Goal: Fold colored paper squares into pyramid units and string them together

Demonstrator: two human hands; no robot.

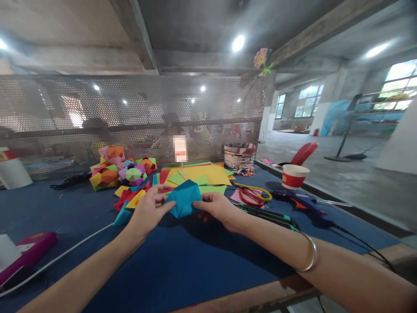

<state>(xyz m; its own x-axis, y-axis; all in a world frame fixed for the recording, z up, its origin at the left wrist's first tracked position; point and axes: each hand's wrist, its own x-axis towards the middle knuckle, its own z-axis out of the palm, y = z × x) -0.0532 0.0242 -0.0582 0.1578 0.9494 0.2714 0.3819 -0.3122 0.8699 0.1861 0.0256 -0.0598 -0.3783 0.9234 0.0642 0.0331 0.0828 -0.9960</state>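
Between my two hands, a folded piece of blue paper [185,198] is held above the dark blue tabletop [169,265]. My left hand [152,206] pinches its left edge between thumb and fingers. At the opposite edge, my right hand [216,208] grips the same piece, with some fingers tucked underneath. Creases cross the paper's face. Folded paper pieces [132,200] in red, yellow and blue lie just beyond my left hand. Behind the blue piece is a stack of coloured paper sheets [208,174], yellow on top.
Several folded paper balls [110,171] sit back left. To the right lie scissors [252,193], green-and-black cutters [270,215] and a blue glue gun [302,204] with a cord. A paper cup [295,176] stands near the right edge, a woven basket [239,155] by the mesh screen [195,108].
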